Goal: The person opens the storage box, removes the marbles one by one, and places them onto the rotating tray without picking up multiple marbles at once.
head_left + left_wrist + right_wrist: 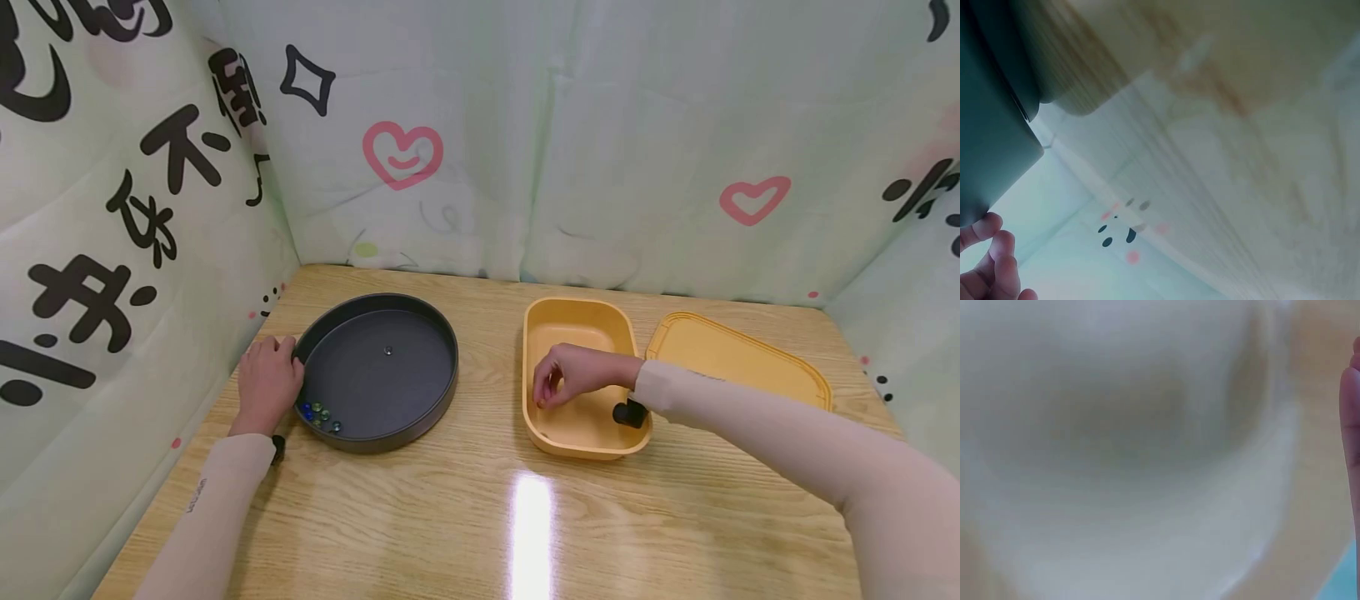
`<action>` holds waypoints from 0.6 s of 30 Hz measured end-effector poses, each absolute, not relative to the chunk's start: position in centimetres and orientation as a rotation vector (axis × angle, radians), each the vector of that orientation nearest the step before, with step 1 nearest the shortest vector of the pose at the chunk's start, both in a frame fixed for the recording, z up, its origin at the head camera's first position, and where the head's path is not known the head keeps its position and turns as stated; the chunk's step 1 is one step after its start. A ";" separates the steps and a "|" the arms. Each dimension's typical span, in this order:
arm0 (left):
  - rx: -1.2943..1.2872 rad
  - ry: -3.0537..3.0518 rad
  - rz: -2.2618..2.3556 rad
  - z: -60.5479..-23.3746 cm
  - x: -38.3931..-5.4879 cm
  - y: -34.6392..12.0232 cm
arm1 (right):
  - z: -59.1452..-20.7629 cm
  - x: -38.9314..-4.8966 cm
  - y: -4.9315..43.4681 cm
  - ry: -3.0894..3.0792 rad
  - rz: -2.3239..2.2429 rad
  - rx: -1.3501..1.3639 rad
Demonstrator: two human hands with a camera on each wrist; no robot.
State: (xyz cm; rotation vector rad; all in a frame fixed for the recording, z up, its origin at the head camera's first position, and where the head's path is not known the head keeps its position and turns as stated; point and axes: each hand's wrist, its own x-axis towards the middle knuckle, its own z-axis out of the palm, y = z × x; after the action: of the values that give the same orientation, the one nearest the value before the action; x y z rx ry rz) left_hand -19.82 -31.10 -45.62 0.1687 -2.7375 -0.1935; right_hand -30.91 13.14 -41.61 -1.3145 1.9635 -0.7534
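Note:
In the head view, a round black pan (360,342) lies on the table, holding several small glass marbles (322,417) at its lower left and one single marble (388,351) near its middle. My left hand (268,379) holds the pan's left side at the rim; the left wrist view shows fingertips (991,225) against the outer wall. Over the yellow rectangular box (581,312), my right hand (576,375) reaches down inside with thumb and fingers curled together. Whether a marble sits between those fingertips I cannot tell. The right wrist view is mostly blurred.
A yellow lid (738,358) lies flat to the right of the box, partly under the right forearm. Light wood table (420,517) stretches in front. Printed cloth (480,167) hangs behind and along both sides.

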 end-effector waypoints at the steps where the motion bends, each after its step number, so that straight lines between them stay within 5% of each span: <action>1: 0.169 -2.740 -0.194 -45.6 -19.8 -31.1 | -41.3 -30.9 13.1 1.967 -0.757 -1.317; 18: 0.158 -2.740 -0.192 -45.3 -19.7 -31.0 | -34.6 -32.3 5.8 1.993 -0.977 -1.415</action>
State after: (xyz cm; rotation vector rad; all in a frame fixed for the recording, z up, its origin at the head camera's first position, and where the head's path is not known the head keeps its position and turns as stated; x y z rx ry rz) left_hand -19.70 -31.00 -45.32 0.1577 -2.7397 -0.1918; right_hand -32.33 5.76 -34.60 -1.4153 1.9926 -0.9774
